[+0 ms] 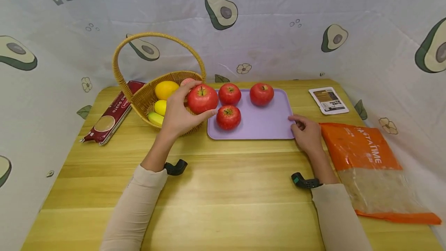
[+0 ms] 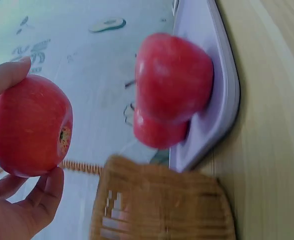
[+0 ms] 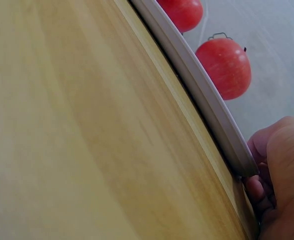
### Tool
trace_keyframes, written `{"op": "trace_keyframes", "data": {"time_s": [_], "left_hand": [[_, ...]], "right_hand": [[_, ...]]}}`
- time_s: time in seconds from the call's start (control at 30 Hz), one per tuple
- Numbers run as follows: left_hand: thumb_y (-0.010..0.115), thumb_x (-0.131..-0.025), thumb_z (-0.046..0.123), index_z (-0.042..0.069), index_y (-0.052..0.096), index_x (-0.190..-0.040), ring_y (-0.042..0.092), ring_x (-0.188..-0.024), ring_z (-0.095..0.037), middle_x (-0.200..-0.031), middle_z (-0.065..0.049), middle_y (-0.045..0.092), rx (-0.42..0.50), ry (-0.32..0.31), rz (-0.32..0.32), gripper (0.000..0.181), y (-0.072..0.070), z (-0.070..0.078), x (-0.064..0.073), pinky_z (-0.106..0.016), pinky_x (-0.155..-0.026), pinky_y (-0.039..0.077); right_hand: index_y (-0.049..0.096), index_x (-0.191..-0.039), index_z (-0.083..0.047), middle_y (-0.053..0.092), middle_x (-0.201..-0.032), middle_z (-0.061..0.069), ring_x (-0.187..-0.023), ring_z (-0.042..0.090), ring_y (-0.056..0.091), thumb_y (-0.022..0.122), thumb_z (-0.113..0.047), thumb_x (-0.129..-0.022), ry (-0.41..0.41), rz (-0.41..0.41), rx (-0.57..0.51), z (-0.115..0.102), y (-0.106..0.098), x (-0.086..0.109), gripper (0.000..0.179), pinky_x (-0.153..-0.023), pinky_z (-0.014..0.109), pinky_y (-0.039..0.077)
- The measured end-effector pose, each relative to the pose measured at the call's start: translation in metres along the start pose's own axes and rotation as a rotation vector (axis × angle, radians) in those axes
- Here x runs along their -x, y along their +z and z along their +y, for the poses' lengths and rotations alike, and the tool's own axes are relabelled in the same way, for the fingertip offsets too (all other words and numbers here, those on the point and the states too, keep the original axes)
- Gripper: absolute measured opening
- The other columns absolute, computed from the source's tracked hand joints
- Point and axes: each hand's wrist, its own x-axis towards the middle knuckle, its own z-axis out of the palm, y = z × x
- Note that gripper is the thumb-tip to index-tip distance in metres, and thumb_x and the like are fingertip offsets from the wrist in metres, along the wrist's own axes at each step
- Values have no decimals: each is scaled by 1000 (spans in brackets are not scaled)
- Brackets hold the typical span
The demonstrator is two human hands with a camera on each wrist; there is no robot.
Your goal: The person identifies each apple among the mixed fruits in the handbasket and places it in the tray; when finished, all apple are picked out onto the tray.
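Up between the basket and the tray, my left hand (image 1: 179, 113) grips a red apple (image 1: 203, 99), fingers over the top and thumb below. The same apple (image 2: 34, 127) fills the left side of the left wrist view. Three more red apples lie on the lilac tray (image 1: 268, 121): two side by side at its left (image 1: 228, 117) and one (image 1: 261, 94) toward the back. My right hand (image 1: 308, 133) holds the tray's right edge near the front corner; its curled fingers (image 3: 259, 145) partly hide behind the rim in the right wrist view.
A wicker basket (image 1: 139, 102) with a tall handle stands left of the tray, holding several yellow and pink fruits. Behind it lies a dark red packet (image 1: 113, 117). An orange pasta bag (image 1: 369, 162) and a small white packet (image 1: 328, 100) lie at the right.
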Motion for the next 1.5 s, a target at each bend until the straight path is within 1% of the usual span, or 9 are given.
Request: {"op": "trace_keyframes", "data": {"time_s": [0.17,0.4,0.53,0.63,0.9,1.0,1.2,1.33,1.5], "left_hand": [[91,-70,52,24,57,-141,62,-117,-14,-136,3,64,13,8,-55,84,17,12,0,-39,-98,57],[91,-71,43,20,58,-141,63,-113,-14,-133,2,66,76,41,-111,81,42,25,-5,-35,-95,59],[90,-73,41,23,57,-143,60,-119,-14,-139,2,62,84,33,-136,79,54,31,-8,-34,-95,58],[90,-73,42,27,57,-144,56,-125,-16,-142,3,60,74,22,-155,79,64,34,-11,-39,-98,57],[86,-75,53,25,53,-149,55,-130,-19,-146,1,59,38,-22,-216,86,97,48,-11,-45,-104,53],[85,-77,52,24,50,-151,54,-132,-19,-146,0,58,18,-45,-241,87,110,52,-10,-46,-106,52],[84,-80,37,20,47,-152,54,-132,-20,-146,-4,56,42,-59,-285,83,136,52,-9,-47,-107,52],[84,-83,32,17,42,-155,53,-133,-22,-148,-7,52,56,-68,-318,85,153,49,-8,-47,-109,51],[82,-86,28,15,36,-158,50,-136,-24,-153,-9,45,53,-126,-358,86,169,47,-5,-45,-111,50]], "right_hand": [[75,-123,-7,66,-109,14,-86,19,49,56,-14,-99,-2,-1,2,0,-1,0,31,-68,17,37],[75,-123,-7,66,-105,13,-85,19,49,56,-13,-98,-10,2,10,-1,-1,1,31,-68,18,37],[75,-122,-8,67,-106,13,-84,18,49,56,-14,-98,-11,6,8,-1,-1,0,31,-68,18,37],[75,-122,-8,69,-113,13,-84,18,49,56,-14,-98,-10,5,2,-2,-1,0,31,-68,18,36],[75,-122,-8,68,-112,14,-84,18,49,56,-14,-98,0,0,-6,-1,-2,0,31,-67,17,37],[75,-122,-8,69,-116,14,-84,18,49,56,-14,-98,1,-2,-8,-1,-2,0,31,-67,17,37],[75,-122,-7,69,-126,12,-84,17,49,56,-13,-98,-6,1,-10,-2,-1,0,31,-67,16,37],[75,-123,-8,69,-127,13,-85,18,49,56,-13,-99,-4,-1,-5,-2,-1,0,32,-67,16,37],[75,-124,-8,69,-127,13,-86,18,49,55,-14,-99,0,2,-5,-1,0,0,32,-67,15,37]]}}
